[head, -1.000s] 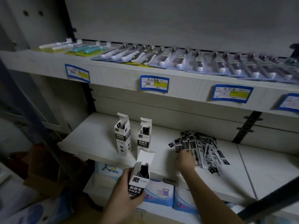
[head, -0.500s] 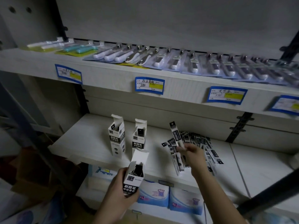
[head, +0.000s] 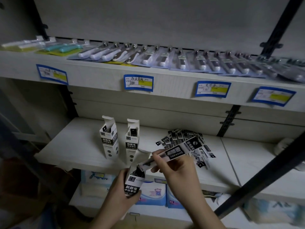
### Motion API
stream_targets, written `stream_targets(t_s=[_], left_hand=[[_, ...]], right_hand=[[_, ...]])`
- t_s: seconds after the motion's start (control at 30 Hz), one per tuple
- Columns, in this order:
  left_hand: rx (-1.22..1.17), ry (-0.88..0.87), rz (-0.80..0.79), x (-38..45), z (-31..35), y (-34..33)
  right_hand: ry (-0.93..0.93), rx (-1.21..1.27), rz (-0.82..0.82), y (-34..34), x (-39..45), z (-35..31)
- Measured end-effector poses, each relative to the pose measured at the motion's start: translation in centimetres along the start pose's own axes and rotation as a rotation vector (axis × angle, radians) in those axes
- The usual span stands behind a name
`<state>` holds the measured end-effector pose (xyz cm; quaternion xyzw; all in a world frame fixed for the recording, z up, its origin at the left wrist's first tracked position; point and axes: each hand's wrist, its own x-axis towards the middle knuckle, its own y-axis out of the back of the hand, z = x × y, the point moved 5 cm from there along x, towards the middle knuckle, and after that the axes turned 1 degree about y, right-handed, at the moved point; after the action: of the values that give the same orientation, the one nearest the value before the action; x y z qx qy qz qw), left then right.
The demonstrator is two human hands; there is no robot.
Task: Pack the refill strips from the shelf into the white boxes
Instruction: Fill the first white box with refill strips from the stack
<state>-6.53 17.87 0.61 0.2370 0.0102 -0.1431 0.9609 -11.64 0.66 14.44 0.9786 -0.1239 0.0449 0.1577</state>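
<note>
Two open white boxes [head: 109, 141] upright on shelf [head: 79, 146], left of centre. Left hand [head: 118, 194] grasps third white box [head: 134, 179], flap up, held below shelf edge. Right hand [head: 176, 166] pinches refill strip [head: 175, 152], lower end at box mouth: insertion step. Next: judged, slide strip straight down, release. Loose strips [head: 186, 141] piled right. Box print reads 刷题笔 中性替芯. Shelf tags [head: 138, 82] illegible.

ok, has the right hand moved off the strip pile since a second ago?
Yes. The right hand has left the pile of strips on the shelf and moved left, toward the white box held by the left hand, carrying one refill strip.
</note>
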Motion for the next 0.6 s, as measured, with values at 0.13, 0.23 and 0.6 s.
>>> stream_targets(t_s=[0.13, 0.23, 0.6], left_hand=[[-0.022, -0.012, 0.007, -0.3, 0.1, 0.3], [-0.011, -0.027, 0.008, -0.6, 0.1, 0.4], [-0.003, -0.068, 0.003, -1.0, 0.7, 0.4]], right_hand=[[0.037, -0.203, -0.010, -1.2, -0.1, 1.0], [0.080, -0.358, -0.037, -2.6, -0.1, 1.6], [0.218, -0.336, -0.090, -3.6, -0.4, 1.9]])
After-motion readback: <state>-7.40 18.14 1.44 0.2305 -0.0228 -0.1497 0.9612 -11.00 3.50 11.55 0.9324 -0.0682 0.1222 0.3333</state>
